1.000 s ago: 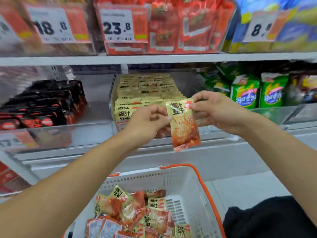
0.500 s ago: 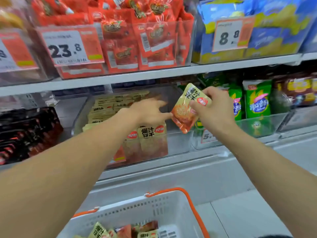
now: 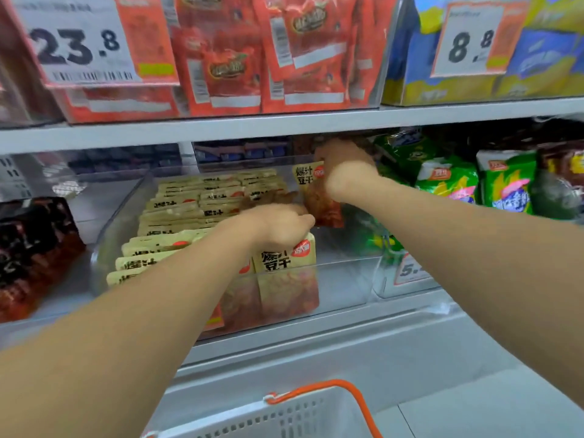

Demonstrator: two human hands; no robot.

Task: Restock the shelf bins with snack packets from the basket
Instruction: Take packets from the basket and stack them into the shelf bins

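Observation:
My right hand grips a yellow-and-orange snack packet by its top, holding it upright inside the clear shelf bin, at the bin's right rear. My left hand rests with curled fingers on the rows of matching packets that fill the bin's left side, just left of the held packet. Whether it pinches a packet is hidden. Only the far rim and orange handle of the white basket show at the bottom edge.
A shelf board runs just above the bin. Red packs and a 23.8 price tag stand above it. Green bags fill the bin to the right, dark packets the one to the left.
My right hand carried the packet from in front of the bin up into its right rear. My left hand let go of that packet and settled onto the stacked rows. The view tilted up.

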